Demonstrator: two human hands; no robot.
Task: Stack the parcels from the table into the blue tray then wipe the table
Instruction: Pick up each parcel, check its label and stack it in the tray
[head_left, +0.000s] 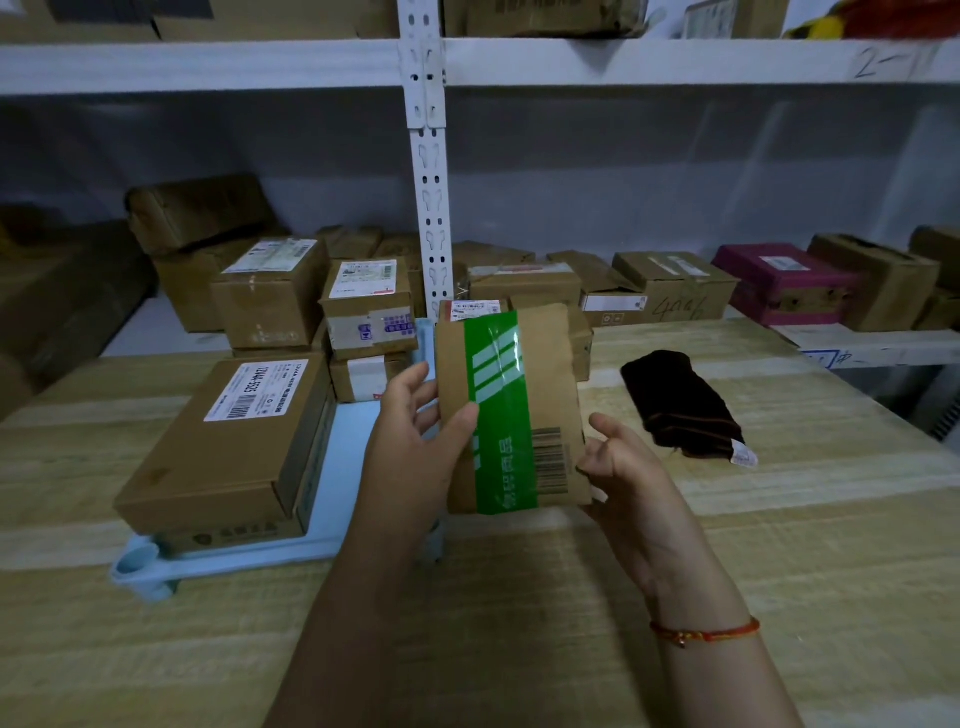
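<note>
A flat brown cardboard parcel with green tape (511, 410) is held above the pale wooden table (779, 545) by the left hand (421, 441) and right hand (623, 467). Brown boxes are stacked in the light blue plastic tray (249, 558); a dark cloth (680, 405) lies to the right.

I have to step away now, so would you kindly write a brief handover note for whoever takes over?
Left hand and right hand both hold the green-taped parcel above the table.
Blue tray at left already carries several parcels, the large box in front.
Dark cloth lies on the table at right, untouched.
Left: put this parcel in the tray, then wipe the table.
</note>
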